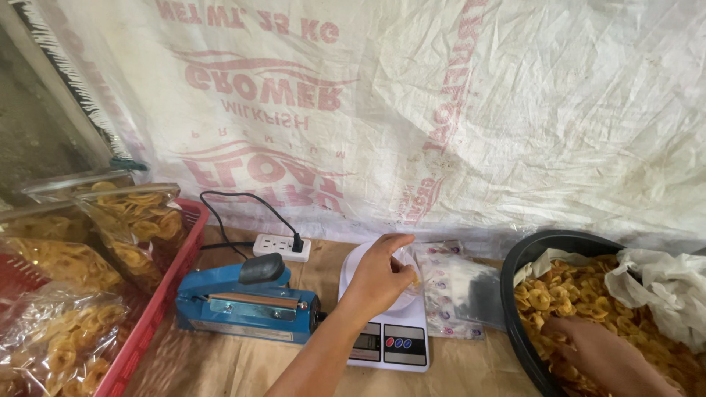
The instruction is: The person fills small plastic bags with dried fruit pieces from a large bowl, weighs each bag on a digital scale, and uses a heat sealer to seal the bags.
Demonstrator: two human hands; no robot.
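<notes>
Fingers [401, 276] of my left hand [379, 276] pinch narrowly on a clear bag's rim atop the white scale [386, 342], while my right hand [599, 353] digs at four o'clock into brittle, light chips [548, 294]; its grip I cannot tell.
</notes>
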